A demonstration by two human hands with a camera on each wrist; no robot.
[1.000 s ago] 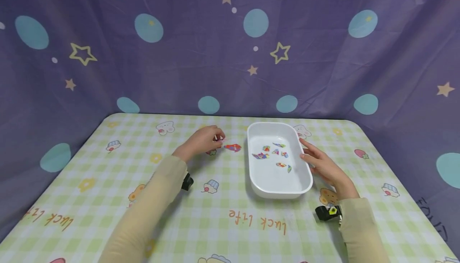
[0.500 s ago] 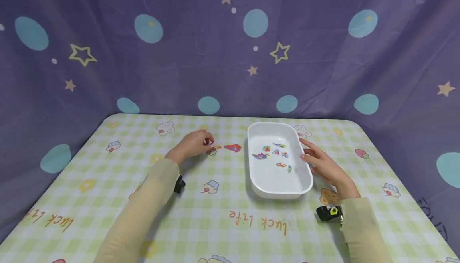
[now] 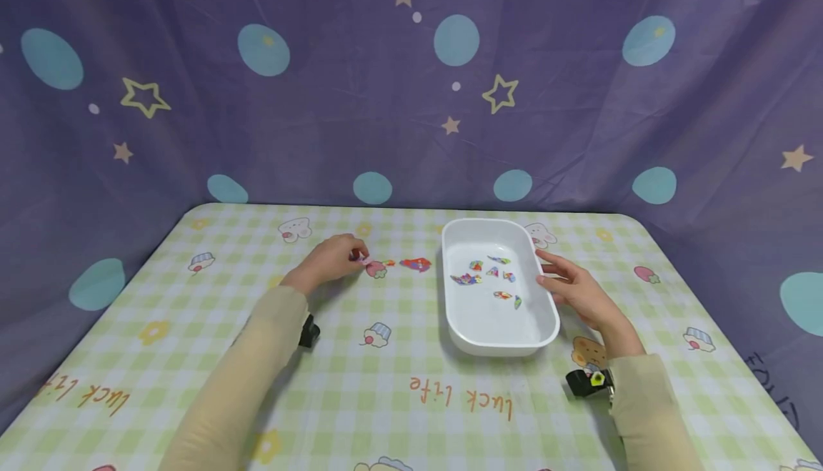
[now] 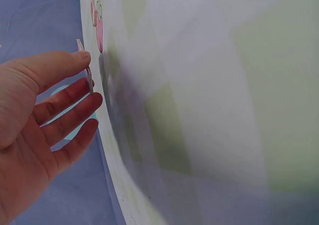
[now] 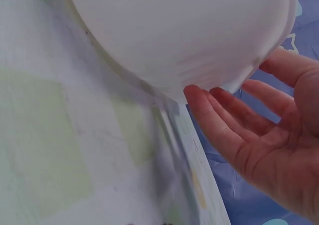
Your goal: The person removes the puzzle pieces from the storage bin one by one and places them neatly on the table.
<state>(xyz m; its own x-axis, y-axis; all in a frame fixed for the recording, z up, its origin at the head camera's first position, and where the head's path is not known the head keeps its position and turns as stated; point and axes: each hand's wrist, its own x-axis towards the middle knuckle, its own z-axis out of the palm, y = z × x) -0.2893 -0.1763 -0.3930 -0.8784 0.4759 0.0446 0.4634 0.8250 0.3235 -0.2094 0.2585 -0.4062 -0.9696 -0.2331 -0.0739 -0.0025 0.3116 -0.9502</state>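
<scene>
My left hand [image 3: 331, 256] is left of the table's middle. Between thumb and fingers it pinches a thin flat pinkish piece [image 4: 89, 78], seen edge-on in the left wrist view. Right of it lie a small orange-red piece [image 3: 389, 263] and a larger red fish-like piece [image 3: 416, 264]. A white plastic tray [image 3: 501, 331] holds several small flat colourful pieces [image 3: 466, 279]. My right hand [image 3: 581, 296] touches the tray's right side. Its fairly straight fingers rest against the outer wall, with the thumb at the rim.
A green-and-white checked cloth [image 3: 411, 428] with printed cupcakes, strawberries and lettering covers the table. Behind the table hangs a purple curtain [image 3: 360, 113] with stars and blue ovals. A black wrist camera [image 3: 586, 383] sits at the right wrist.
My left hand has moved left and slightly nearer with its flat piece, so the small orange-red piece and a printed strawberry now show. The right hand and tray look unmoved.
</scene>
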